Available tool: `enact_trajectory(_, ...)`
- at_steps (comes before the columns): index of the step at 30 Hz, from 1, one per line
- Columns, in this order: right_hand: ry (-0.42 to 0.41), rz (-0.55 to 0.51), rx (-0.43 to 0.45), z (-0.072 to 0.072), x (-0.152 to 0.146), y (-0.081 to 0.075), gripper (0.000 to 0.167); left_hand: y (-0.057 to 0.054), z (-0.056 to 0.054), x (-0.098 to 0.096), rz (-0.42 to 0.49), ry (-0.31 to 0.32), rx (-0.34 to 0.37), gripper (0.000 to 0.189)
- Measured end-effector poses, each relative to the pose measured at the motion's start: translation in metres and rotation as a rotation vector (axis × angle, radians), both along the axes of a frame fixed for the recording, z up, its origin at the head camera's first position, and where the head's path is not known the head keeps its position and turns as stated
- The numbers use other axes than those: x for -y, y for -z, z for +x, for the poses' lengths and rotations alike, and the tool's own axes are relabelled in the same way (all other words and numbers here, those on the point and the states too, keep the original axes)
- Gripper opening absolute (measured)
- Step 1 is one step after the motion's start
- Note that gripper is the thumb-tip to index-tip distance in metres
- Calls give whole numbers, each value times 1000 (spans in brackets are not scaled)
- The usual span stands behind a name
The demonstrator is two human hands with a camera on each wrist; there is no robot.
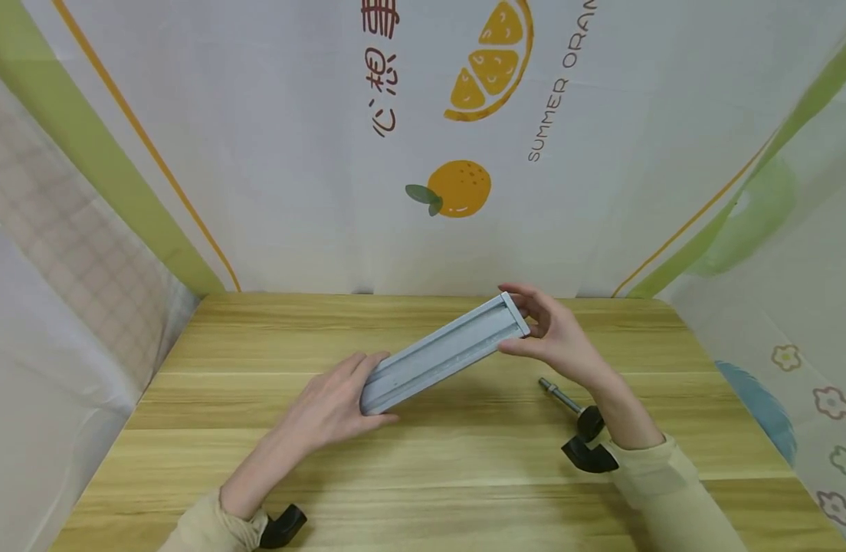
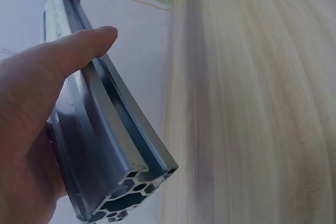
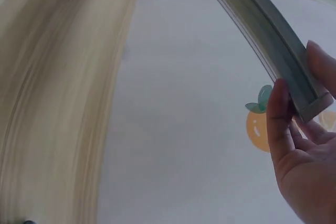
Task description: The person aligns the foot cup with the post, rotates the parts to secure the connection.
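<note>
Both hands hold a grey aluminium extrusion (image 1: 444,354) above the wooden table, tilted with its right end higher. My left hand (image 1: 333,402) grips the lower end, the thumb along one side. In the left wrist view, that end of the extrusion (image 2: 107,124) shows its hollow cross-section beyond the left hand (image 2: 37,82). My right hand (image 1: 564,337) pinches the raised end between thumb and fingers. A flat end cap (image 1: 516,314) covers that end; in the right wrist view, the right hand's (image 3: 304,166) fingers lie around the capped extrusion (image 3: 278,40).
A threaded levelling foot (image 1: 564,399) with a black round base lies on the wooden table (image 1: 430,491), below the right hand. Black curved pieces (image 1: 590,455) sit at both wrists. A white printed curtain (image 1: 292,192) hangs behind the table and along its sides.
</note>
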State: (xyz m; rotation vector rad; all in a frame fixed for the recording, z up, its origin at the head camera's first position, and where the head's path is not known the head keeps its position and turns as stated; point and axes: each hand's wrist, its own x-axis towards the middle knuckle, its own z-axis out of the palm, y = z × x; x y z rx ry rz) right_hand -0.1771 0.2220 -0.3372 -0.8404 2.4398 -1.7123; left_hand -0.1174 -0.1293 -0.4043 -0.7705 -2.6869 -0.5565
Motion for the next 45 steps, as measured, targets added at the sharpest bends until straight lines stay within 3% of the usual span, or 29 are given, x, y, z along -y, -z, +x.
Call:
enact_trajectory(16, 21, -59, -67, 11, 6, -29, 75, -9, 5, -9, 112, 53, 175, 93)
enact_trajectory(26, -6, -37, -108, 10, 11, -49, 70, -8, 7, -9, 187, 99, 221, 58)
enact_trajectory(32, -12, -36, -169, 14, 14, -59, 70, -11, 8, -12, 218, 128, 237, 54)
enact_trajectory(38, -28, -62, -260, 19, 19, -65, 70, -14, 9, -16, 268, 105, 299, 54)
enact_trajectory(45, -21, -160, -265, 24, 26, -71, 68, -17, 9, -23, 347, 128, 344, 50)
